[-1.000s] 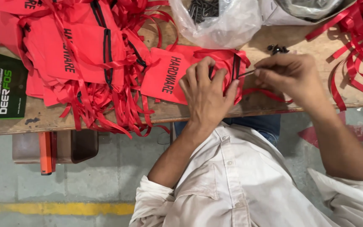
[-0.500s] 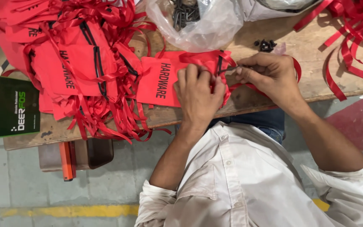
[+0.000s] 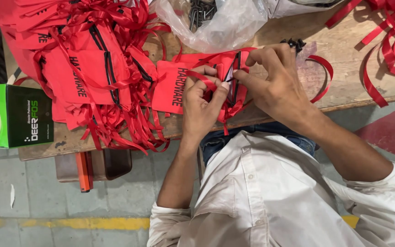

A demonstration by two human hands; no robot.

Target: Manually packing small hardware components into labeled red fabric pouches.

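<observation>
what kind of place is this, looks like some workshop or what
Probably a small packing or assembly workshop: a rough wooden bench carries a heap of identical red pouches, loose red ribbon and a clear bag of dark hardware pieces, above a bare concrete floor.

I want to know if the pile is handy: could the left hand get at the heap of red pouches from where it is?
Probably yes. The left hand rests on the red pouch being worked, and the heap of red pouches lies just beside it on the same wooden table, with only loose ribbons between.
</observation>
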